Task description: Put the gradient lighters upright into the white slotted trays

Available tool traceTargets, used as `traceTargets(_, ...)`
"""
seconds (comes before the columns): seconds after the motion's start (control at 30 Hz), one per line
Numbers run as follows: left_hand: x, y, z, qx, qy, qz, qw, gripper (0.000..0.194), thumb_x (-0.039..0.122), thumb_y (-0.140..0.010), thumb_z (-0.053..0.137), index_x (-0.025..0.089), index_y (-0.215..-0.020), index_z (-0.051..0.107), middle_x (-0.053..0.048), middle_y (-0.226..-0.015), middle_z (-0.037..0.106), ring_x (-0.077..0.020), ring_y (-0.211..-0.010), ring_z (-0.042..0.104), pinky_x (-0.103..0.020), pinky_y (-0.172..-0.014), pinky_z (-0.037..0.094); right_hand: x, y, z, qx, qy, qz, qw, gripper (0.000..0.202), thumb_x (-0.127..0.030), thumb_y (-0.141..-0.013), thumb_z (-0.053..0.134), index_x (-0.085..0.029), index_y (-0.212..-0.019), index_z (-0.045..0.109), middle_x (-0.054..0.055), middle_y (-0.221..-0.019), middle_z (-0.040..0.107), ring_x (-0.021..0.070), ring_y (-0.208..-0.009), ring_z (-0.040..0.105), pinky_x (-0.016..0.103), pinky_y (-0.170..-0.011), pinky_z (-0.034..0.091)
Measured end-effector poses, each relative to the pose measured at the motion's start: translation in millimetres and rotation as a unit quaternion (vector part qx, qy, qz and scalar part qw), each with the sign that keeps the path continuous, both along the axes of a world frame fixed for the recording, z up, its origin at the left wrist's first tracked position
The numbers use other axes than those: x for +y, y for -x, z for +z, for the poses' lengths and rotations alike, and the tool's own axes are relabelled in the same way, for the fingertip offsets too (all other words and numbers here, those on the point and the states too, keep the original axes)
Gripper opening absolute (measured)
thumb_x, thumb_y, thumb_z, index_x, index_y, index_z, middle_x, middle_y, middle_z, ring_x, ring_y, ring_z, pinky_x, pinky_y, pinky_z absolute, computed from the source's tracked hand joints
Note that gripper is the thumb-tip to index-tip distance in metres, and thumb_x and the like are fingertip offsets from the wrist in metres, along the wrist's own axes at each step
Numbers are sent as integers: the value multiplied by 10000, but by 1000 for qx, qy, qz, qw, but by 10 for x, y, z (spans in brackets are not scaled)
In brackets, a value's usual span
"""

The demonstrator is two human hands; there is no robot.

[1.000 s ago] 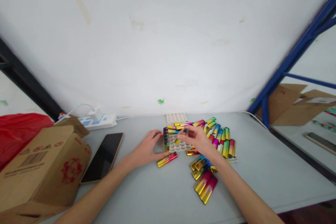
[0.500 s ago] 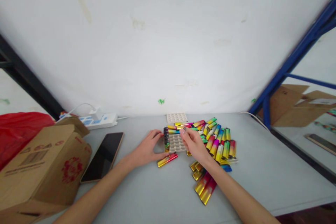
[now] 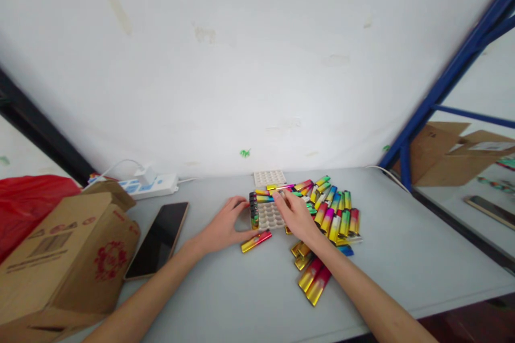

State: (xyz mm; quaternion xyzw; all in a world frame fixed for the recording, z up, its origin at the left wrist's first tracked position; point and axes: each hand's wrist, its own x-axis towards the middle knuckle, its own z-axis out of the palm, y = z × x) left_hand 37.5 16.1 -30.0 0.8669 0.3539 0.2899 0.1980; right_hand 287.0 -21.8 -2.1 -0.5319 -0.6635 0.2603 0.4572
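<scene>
My left hand (image 3: 222, 226) lies on the grey table with its fingers spread, its fingertips against the left side of a white cell tray (image 3: 270, 217). A row of lighters (image 3: 254, 209) stands in the tray's left column. My right hand (image 3: 298, 215) reaches palm down across the tray. Its fingertips rest on lighters lying along the tray's far edge (image 3: 265, 199); I cannot tell whether it grips one. A red and gold lighter (image 3: 256, 241) lies loose by my left thumb. A pile of bright lighters (image 3: 336, 213) spreads to the right of my right hand.
A second white tray (image 3: 269, 177) sits by the wall. A dark phone (image 3: 158, 239), a cardboard box (image 3: 60, 257), a red bag (image 3: 24, 203) and a power strip (image 3: 148, 186) are at the left. Several lighters (image 3: 314, 281) lie beside my right forearm. A blue rack post (image 3: 434, 96) stands at the right.
My right hand, which held a lighter upright over the tray a second ago, has turned palm down and stretched toward the tray's far edge. My left hand has stayed in place.
</scene>
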Motion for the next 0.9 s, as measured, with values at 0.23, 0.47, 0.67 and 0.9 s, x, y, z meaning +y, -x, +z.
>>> traceTargets(0.23, 36, 70, 53, 19, 25, -19, 999, 624, 474, -782, 922, 207, -1314, 734, -135, -1380, 688, -341, -1275, 683, -484, -1151, 579, -15, -20, 60, -10, -17, 23, 1000, 453, -606, -1072, 462, -263, -777, 465, -30, -661, 546, 176, -649, 515, 307, -637, 371)
traceTargets(0.47, 17, 31, -18, 22, 0, 6, 1000, 706, 516, -733, 948, 217, -1333, 726, -131, -1375, 689, -367, -1273, 675, -517, -1161, 571, -14, 3, 8, -13, -50, -50, 997, 550, -594, -1016, 499, -271, -601, 334, -49, -523, 383, 132, -538, 349, 309, -568, 252)
traceTargets(0.67, 42, 21, -52, 6, 17, 9, 1000, 786, 715, -734, 926, 225, -1323, 748, -138, -1348, 700, -372, -1245, 680, -530, -1132, 584, 13, -6, -6, -35, -35, -18, 999, 451, -606, -1064, 482, -252, -789, 532, -17, -639, 582, 178, -616, 522, 308, -623, 365)
traceTargets(0.9, 43, 34, -35, 8, 25, 2, 1000, 764, 689, -749, 929, 212, -1320, 755, -141, -1349, 692, -365, -1254, 677, -515, -1148, 572, 36, -3, -1, -87, -107, 32, 990, 436, -552, -1150, 404, -250, -865, 537, 84, -959, 694, 253, -937, 650, 366, -870, 493)
